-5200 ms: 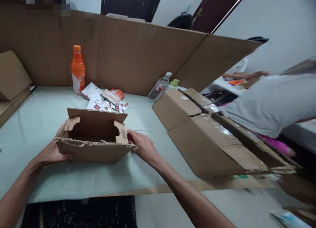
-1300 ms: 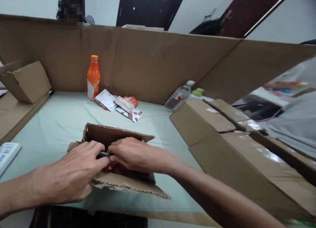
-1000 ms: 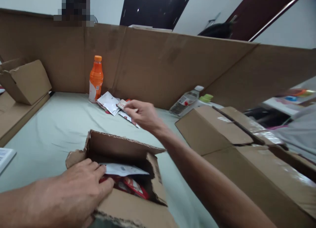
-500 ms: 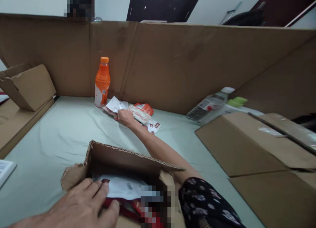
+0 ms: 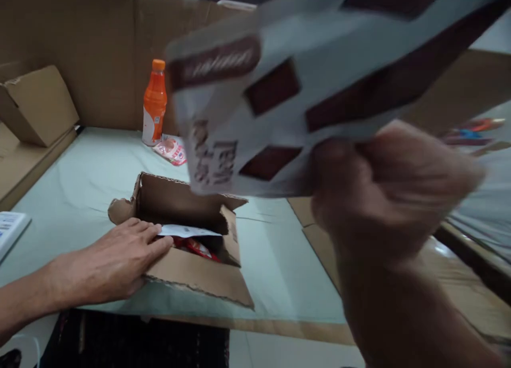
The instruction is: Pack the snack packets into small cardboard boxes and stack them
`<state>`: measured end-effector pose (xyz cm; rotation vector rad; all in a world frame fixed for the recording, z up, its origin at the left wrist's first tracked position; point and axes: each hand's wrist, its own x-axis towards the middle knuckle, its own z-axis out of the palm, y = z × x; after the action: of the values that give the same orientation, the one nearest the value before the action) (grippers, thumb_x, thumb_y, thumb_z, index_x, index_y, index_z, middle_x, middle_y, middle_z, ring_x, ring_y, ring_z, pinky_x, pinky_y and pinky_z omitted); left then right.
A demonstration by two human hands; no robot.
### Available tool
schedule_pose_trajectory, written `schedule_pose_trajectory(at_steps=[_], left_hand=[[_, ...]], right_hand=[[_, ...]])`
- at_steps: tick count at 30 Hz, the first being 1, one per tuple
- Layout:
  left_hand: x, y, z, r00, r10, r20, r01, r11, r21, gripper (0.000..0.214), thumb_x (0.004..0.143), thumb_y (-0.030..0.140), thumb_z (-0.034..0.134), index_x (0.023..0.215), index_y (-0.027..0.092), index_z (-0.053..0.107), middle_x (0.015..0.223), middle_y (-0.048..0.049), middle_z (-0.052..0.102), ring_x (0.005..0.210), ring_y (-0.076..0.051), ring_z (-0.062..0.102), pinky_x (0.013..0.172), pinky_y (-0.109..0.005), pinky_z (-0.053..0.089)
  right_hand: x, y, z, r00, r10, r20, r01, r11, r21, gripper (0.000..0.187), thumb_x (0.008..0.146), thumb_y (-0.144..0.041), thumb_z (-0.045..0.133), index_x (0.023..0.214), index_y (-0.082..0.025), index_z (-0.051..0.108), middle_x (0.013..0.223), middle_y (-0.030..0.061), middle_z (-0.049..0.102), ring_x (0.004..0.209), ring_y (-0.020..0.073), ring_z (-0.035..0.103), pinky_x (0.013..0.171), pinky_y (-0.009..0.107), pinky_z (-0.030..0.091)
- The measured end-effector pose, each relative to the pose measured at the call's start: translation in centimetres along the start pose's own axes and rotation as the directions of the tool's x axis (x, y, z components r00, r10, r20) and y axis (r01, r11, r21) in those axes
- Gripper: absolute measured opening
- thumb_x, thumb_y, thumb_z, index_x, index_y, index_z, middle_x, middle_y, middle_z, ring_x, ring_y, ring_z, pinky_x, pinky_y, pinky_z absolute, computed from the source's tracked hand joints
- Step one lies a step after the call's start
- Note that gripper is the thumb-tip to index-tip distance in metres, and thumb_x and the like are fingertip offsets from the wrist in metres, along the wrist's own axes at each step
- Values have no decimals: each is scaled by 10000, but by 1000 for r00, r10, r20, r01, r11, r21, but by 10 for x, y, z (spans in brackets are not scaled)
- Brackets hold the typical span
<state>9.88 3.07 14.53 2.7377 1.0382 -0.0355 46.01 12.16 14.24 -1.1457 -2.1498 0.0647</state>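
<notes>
A small torn cardboard box [image 5: 191, 272] stands open on the pale green table [image 5: 91, 171] close to me. White and red packets [image 5: 187, 235] lie inside it. My left hand [image 5: 114, 259] rests flat on the box's left rim, fingers spread over the opening. My right hand [image 5: 393, 192] is raised close to the camera, blurred, closed on a white packet with dark red squares [image 5: 287, 102]. That packet hides much of the back of the table.
An orange drink bottle [image 5: 154, 105] stands at the back by the cardboard wall [image 5: 80, 54], with a pink packet [image 5: 172, 150] beside it. A folded carton [image 5: 35, 105] sits at the left, a white booklet [image 5: 10, 227] at the left edge, flat cartons [image 5: 447, 261] on the right.
My right hand has come back from the packets near the bottle, carrying a white and red packet up close to the camera. The left hand stays on the box.
</notes>
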Motion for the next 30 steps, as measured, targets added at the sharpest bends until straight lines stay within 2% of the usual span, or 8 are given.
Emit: schedule_pose_trajectory(at_steps=[5,9,11,20,22,25,28,30], left_hand=[[1,3,-3,998,-43,-40,40,995,-87,720,719,14,546,1402,238,525,1354,-111,645,1178,-318,644,930,-426,566],[1,4,-1,993,12,-113,-21,997,-72,797,689,7,543,1453,224,472,1427,-136,597,1298,-353,578,1035,-498,530],[1,2,1,988,42,-149,-50,997,-53,834,705,7,548,1504,207,418,1469,-147,572,1353,-344,547,1095,-503,496],[0,-3,9,991,13,-130,-13,1000,0,823,686,-2,554,1484,186,482,1419,-171,609,1326,-357,585,1110,-538,486],[0,-3,8,993,8,-119,-10,1000,-14,859,660,-6,549,1490,200,469,1461,-160,574,1361,-361,548,1133,-555,463],[-4,0,7,994,-22,-105,18,999,-37,834,628,0,565,1430,217,508,1453,-144,567,1347,-365,540,1107,-543,488],[-8,3,7,980,-35,-196,30,999,-29,763,622,-7,580,1345,239,549,1484,-129,516,1362,-350,509,1098,-504,501],[-8,4,5,956,-33,-292,35,999,1,773,625,-3,592,1354,248,530,1555,-131,425,1434,-356,426,1139,-519,468]], right_hand=[[-3,-63,12,967,-251,-40,241,958,-157,181,974,-244,495,970,-190,668,763,24,692,670,133,568,606,241,410],[15,-103,28,862,-499,-88,458,842,-285,232,965,-46,445,959,-178,636,810,17,740,651,104,593,602,229,413],[19,-109,27,821,-560,-110,501,799,-331,249,956,4,437,960,-164,621,814,22,753,654,102,618,600,231,419],[18,-100,23,784,-578,-228,478,795,-374,263,941,13,467,1079,-150,620,917,77,779,815,144,707,733,255,484],[19,-100,30,836,-535,-126,470,814,-342,253,953,-8,447,1019,-157,641,863,56,762,740,140,679,685,264,460],[25,-101,42,909,-303,286,379,886,-268,245,918,-15,478,946,-166,669,833,39,747,684,147,657,598,274,393],[35,-103,52,776,-9,631,234,932,-275,224,887,-31,547,984,-166,697,963,69,779,789,184,704,587,289,342],[41,-104,56,664,16,748,240,942,-233,195,924,-70,551,986,-163,711,989,82,788,838,198,716,598,297,323]])
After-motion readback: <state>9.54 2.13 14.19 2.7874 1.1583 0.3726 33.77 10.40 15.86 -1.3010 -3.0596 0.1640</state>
